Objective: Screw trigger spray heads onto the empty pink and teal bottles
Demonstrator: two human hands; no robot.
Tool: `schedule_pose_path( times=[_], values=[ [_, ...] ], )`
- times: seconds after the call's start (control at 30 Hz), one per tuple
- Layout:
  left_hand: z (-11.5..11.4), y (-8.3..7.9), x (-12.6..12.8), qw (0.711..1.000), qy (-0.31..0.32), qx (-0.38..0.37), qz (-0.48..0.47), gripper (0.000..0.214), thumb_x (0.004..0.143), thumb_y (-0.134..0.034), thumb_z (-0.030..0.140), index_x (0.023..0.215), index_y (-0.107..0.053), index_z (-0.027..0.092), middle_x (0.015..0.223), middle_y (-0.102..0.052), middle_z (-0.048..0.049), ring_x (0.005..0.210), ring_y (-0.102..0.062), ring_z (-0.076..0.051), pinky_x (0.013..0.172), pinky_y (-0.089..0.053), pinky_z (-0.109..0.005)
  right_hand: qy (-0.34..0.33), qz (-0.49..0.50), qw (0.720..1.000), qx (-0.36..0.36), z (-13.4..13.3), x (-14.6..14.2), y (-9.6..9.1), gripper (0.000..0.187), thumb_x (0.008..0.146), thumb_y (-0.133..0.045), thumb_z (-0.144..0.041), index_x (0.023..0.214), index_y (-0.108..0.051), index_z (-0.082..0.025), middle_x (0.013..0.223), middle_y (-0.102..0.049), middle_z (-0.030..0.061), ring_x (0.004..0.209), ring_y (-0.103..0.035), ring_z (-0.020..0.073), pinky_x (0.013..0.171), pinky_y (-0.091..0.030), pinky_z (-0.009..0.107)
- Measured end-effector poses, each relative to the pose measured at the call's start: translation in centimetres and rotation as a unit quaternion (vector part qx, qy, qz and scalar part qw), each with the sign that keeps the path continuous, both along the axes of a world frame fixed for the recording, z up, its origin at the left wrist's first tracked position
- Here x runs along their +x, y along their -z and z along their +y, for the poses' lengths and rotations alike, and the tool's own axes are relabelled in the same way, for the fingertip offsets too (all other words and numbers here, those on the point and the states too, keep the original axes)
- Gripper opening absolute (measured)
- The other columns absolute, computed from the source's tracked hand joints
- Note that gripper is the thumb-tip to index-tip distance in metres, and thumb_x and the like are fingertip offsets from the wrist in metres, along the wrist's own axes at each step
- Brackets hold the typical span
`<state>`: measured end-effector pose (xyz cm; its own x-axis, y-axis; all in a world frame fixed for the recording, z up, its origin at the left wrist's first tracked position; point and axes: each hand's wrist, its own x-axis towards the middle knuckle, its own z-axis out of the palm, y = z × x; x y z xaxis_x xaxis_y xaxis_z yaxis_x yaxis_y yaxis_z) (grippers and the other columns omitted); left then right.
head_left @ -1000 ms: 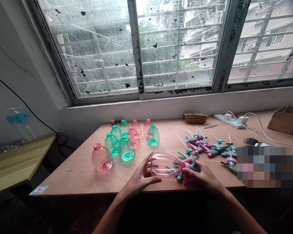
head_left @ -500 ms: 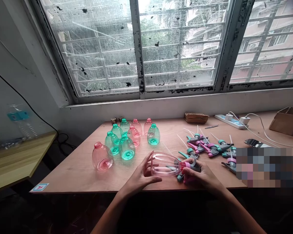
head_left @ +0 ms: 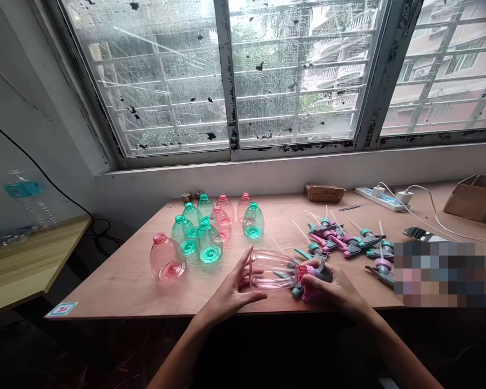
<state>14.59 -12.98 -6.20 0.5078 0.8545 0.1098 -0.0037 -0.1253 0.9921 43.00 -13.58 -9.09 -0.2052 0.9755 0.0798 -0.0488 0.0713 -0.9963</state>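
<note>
A clear pink bottle point(head_left: 272, 269) lies on its side near the front edge of the wooden table point(head_left: 121, 281). My left hand point(head_left: 234, 289) cups its base, fingers curled round it. My right hand point(head_left: 331, 289) grips the spray trigger head point(head_left: 314, 273) fitted at the bottle's neck, pink collar showing. Beyond my right hand lies a heap of loose spray heads point(head_left: 348, 242) in pink, teal and grey, with thin white tubes.
Several empty green and pink bottles point(head_left: 204, 232) stand at the left of the table, one pink bottle point(head_left: 165, 258) apart. A power strip point(head_left: 378, 197), a small brown box point(head_left: 324, 192) and a cardboard box point(head_left: 472, 197) lie by the window wall. A blurred patch covers the table's right.
Both hands stay on the bottle and spray head with hardly any movement. The view has shifted slightly.
</note>
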Motion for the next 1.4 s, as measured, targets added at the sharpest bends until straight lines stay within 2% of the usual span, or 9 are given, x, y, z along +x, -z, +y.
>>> schedule_pose_path(
  times=[0.2,0.37,0.57,0.7,0.9,1.0,1.17,1.3,1.4],
  values=[
    [-0.1,0.1,-0.1,1.000,-0.013,-0.003,0.018,0.125,0.069,-0.088,0.029,0.160,-0.003,0.028,0.132,-0.056,-0.0154,0.125,-0.056,-0.029,0.106,-0.044,-0.046,-0.001,-0.012,1.000,0.012,0.0,-0.1,-0.3,0.044,0.077,-0.081,-0.050,0.098,-0.064,-0.015,0.075,-0.074,0.0046,0.064,-0.071,0.0212,0.061,-0.057,0.032],
    [0.1,-0.1,0.0,0.999,-0.025,-0.025,0.017,0.106,0.073,-0.086,0.033,0.158,-0.024,0.021,0.128,-0.059,-0.0165,0.120,-0.058,-0.031,0.105,-0.045,-0.048,-0.008,-0.004,1.000,0.008,-0.1,-0.3,-0.5,0.044,0.077,-0.082,-0.050,0.098,-0.063,-0.016,0.078,-0.074,0.0055,0.066,-0.072,0.0220,0.062,-0.059,0.033],
    [0.1,0.2,-0.1,1.000,-0.008,-0.007,-0.012,0.109,0.072,-0.086,0.026,0.158,-0.020,0.035,0.149,-0.044,-0.0144,0.125,-0.056,-0.028,0.107,-0.043,-0.047,-0.008,0.018,1.000,-0.008,-0.2,-0.2,0.0,0.040,0.080,-0.081,-0.046,0.100,-0.062,-0.016,0.078,-0.072,0.0033,0.066,-0.072,0.0209,0.062,-0.060,0.032],
    [0.1,0.3,-0.2,1.000,-0.008,0.000,0.004,0.117,0.071,-0.088,0.029,0.160,-0.011,0.030,0.132,-0.057,-0.0149,0.124,-0.056,-0.030,0.106,-0.043,-0.049,-0.007,0.002,1.000,0.012,0.0,-0.2,-0.1,0.040,0.078,-0.082,-0.046,0.098,-0.064,-0.016,0.078,-0.072,0.0033,0.064,-0.071,0.0200,0.060,-0.058,0.031],
    [0.2,0.3,-0.2,0.999,-0.022,-0.026,-0.003,0.107,0.070,-0.088,0.035,0.157,-0.027,0.025,0.124,-0.060,-0.0131,0.115,-0.061,-0.029,0.103,-0.044,-0.049,0.005,0.011,1.000,0.005,-0.1,-0.7,-0.3,0.045,0.075,-0.083,-0.050,0.098,-0.065,-0.015,0.073,-0.075,0.0050,0.062,-0.071,0.0210,0.059,-0.059,0.032],
    [0.3,0.5,-0.3,1.000,-0.017,-0.015,-0.010,0.112,0.070,-0.088,0.029,0.158,-0.019,0.032,0.130,-0.057,-0.0118,0.124,-0.056,-0.030,0.107,-0.042,-0.049,0.005,0.021,1.000,-0.006,-0.1,-0.8,-0.4,0.047,0.074,-0.083,-0.052,0.098,-0.065,-0.016,0.071,-0.074,0.0041,0.060,-0.071,0.0211,0.058,-0.059,0.032],
    [0.5,1.0,-0.5,1.000,-0.006,0.002,-0.008,0.119,0.071,-0.087,0.033,0.160,-0.007,0.029,0.130,-0.057,-0.0150,0.128,-0.054,-0.031,0.109,-0.040,-0.050,0.001,0.010,1.000,0.008,0.1,-0.9,-0.1,0.046,0.074,-0.084,-0.052,0.096,-0.066,-0.016,0.074,-0.075,0.0049,0.062,-0.072,0.0215,0.058,-0.058,0.030],
    [0.7,1.1,-0.6,1.000,-0.026,-0.017,-0.001,0.125,0.059,-0.094,0.034,0.158,-0.020,0.027,0.130,-0.057,-0.0152,0.126,-0.054,-0.034,0.110,-0.039,-0.051,0.004,0.004,0.999,0.034,0.6,-0.9,0.7,0.043,0.075,-0.082,-0.051,0.096,-0.066,-0.016,0.071,-0.073,0.0043,0.060,-0.070,0.0210,0.056,-0.055,0.030],
    [0.8,1.1,-0.5,0.999,-0.025,-0.033,-0.013,0.114,0.061,-0.093,0.039,0.155,-0.031,0.022,0.128,-0.058,-0.0167,0.118,-0.059,-0.034,0.107,-0.042,-0.052,-0.012,-0.001,0.999,0.037,0.9,-0.8,1.3,0.043,0.077,-0.081,-0.051,0.097,-0.065,-0.016,0.076,-0.075,0.0063,0.064,-0.071,0.0219,0.058,-0.055,0.031]
  ],
)
